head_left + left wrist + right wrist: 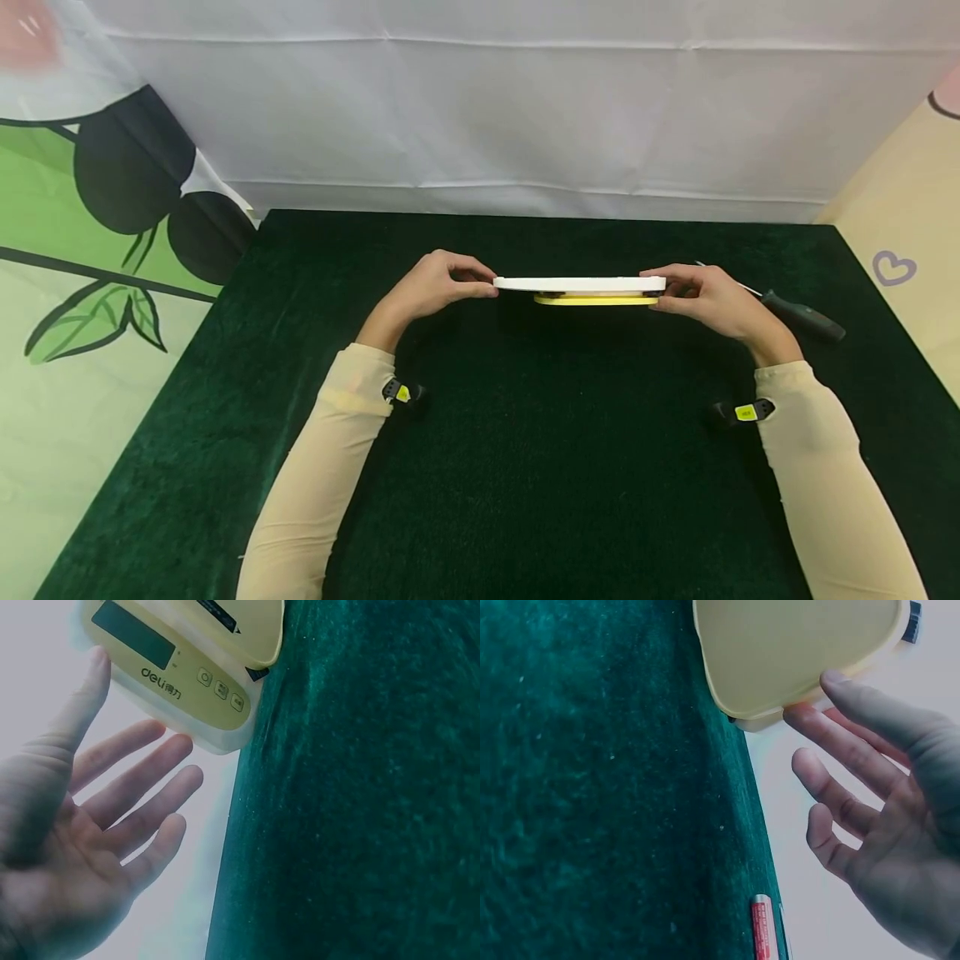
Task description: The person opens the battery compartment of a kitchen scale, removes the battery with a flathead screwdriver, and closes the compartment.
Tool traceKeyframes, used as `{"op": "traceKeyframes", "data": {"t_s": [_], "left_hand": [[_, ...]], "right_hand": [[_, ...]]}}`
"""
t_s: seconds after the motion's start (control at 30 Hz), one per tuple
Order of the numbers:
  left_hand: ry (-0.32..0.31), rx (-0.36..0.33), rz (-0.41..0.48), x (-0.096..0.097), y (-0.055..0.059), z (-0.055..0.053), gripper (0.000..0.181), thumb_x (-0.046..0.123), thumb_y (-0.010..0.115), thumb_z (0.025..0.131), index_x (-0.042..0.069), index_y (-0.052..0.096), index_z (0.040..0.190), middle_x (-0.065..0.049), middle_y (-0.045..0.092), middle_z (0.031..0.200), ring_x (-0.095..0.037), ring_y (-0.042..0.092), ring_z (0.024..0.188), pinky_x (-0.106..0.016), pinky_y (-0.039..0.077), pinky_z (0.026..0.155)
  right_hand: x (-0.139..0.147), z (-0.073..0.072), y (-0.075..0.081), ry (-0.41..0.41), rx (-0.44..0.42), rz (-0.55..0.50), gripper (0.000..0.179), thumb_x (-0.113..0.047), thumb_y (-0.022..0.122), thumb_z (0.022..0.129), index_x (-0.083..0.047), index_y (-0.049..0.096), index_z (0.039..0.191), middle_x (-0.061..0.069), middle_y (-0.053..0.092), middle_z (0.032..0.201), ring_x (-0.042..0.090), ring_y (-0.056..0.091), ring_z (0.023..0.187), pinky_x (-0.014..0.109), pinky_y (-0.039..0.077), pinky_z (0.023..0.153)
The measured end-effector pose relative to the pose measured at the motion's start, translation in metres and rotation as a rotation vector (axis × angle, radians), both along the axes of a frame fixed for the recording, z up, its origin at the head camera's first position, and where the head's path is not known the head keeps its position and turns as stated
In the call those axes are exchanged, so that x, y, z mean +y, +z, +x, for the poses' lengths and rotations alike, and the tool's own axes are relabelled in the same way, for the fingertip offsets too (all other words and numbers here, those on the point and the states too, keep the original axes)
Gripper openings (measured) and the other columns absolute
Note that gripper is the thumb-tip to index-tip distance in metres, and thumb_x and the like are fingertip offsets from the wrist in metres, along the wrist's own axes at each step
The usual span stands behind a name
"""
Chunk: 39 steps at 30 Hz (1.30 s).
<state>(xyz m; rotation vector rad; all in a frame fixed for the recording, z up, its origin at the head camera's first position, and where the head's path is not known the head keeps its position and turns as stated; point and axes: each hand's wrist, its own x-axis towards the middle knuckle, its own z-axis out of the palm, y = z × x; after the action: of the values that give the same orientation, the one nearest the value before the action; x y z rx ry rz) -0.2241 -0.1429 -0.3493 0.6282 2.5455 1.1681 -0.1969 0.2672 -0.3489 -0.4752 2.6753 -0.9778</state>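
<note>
A digital kitchen scale [570,285] is held up between both hands, edge-on in the head view, its white body above and yellow platform [592,301] below. My left hand [433,287] pinches its left end with thumb and fingertips. At the opposite end my right hand [716,302] pinches the platform side, thumb on the near face. The left wrist view shows the scale's dark display [135,634], the "deli" lettering and several buttons [221,689]. From the right wrist, the yellow platform [795,649] is seen; the scale's other face is hidden.
A screwdriver [804,317] with a dark handle lies on the dark green cloth [525,467] beyond the right wrist. A small red and white cylinder [762,928], resembling a battery, shows in the right wrist view. A white curtain [525,117] hangs behind the table.
</note>
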Motion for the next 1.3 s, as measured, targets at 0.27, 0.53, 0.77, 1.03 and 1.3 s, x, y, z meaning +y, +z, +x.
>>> {"op": "traceKeyframes", "data": {"t_s": [0.27,0.53,0.77,1.03,1.3], "left_hand": [[-0.011,-0.008,0.052,-0.002,-0.004,-0.001,0.027,0.034,0.072,0.089,0.018,0.071,0.11,-0.001,0.067,0.111,-0.018,0.057,0.107,-0.042,0.044,0.094],[0.003,0.026,0.087,0.0,-0.006,-0.002,0.022,0.031,0.068,0.092,0.017,0.069,0.11,-0.002,0.068,0.112,-0.017,0.061,0.107,-0.042,0.046,0.096],[0.042,0.023,0.136,0.004,-0.007,-0.002,0.019,0.029,0.062,0.096,0.02,0.063,0.113,-0.003,0.067,0.118,-0.018,0.065,0.108,-0.042,0.05,0.095],[0.117,0.033,0.13,0.012,-0.009,0.0,0.02,0.033,0.056,0.099,0.022,0.061,0.115,-0.002,0.069,0.109,-0.017,0.066,0.096,-0.044,0.049,0.095],[0.161,0.073,0.104,0.018,-0.008,0.003,0.02,0.035,0.053,0.101,0.023,0.06,0.114,0.0,0.07,0.106,-0.014,0.066,0.093,-0.04,0.052,0.09]], "right_hand": [[-0.001,-0.001,-0.001,0.015,0.032,-0.028,0.044,-0.018,0.064,0.096,-0.017,0.054,0.139,0.01,0.054,0.127,0.023,0.049,0.103,0.03,0.041,0.078],[-0.003,0.0,0.0,-0.012,0.011,-0.013,0.042,-0.028,0.06,0.099,-0.01,0.054,0.136,0.017,0.052,0.129,0.031,0.049,0.11,0.041,0.04,0.083],[-0.005,0.0,-0.002,-0.04,0.04,-0.016,0.046,-0.035,0.059,0.098,-0.01,0.054,0.136,0.019,0.053,0.13,0.032,0.048,0.112,0.044,0.039,0.086],[-0.005,-0.001,-0.009,-0.058,0.134,-0.04,0.039,-0.034,0.056,0.1,-0.012,0.059,0.131,0.008,0.063,0.117,0.017,0.054,0.097,0.026,0.042,0.081],[-0.007,-0.002,-0.01,-0.063,0.144,-0.042,0.039,-0.036,0.054,0.1,-0.014,0.057,0.132,0.008,0.063,0.117,0.018,0.056,0.096,0.027,0.043,0.082]]}}
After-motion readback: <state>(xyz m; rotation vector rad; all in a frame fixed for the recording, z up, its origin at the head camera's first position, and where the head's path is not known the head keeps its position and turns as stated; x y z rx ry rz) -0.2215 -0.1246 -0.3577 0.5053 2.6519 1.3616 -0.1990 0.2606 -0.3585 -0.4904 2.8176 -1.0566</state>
